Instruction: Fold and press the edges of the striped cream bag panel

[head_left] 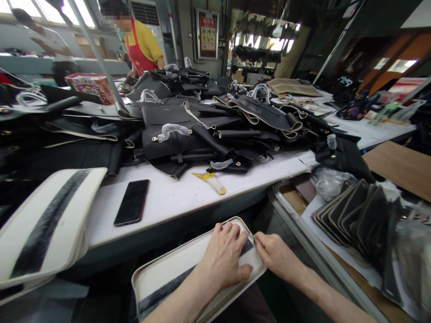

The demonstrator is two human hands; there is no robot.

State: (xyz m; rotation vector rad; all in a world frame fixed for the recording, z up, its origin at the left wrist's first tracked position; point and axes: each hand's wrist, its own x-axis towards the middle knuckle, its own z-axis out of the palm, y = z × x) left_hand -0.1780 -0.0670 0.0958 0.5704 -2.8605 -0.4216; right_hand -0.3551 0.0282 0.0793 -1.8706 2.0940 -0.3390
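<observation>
A cream-white panel [170,271] with rounded corners, a raised rim and a dark lengthwise stripe lies slanted over my lap. My left hand [227,253] rests on its inner face near the far end, fingers spread, thumb toward the near rim. At the far right corner, my right hand [276,255] pinches the panel's rim between thumb and bent fingers. Whether anything small sits in that pinch is hidden. On the left, a stack of similar white panels [72,206] with dark stripes overhangs the table edge.
On the white table [175,199] lie a phone [132,202], a yellow-and-white tool-like piece [212,181] and a heap of black bag parts [202,130]. To my right stands a bin [286,211], with dark panels [360,220] beside it. A person in a red apron [141,47] stands across the table.
</observation>
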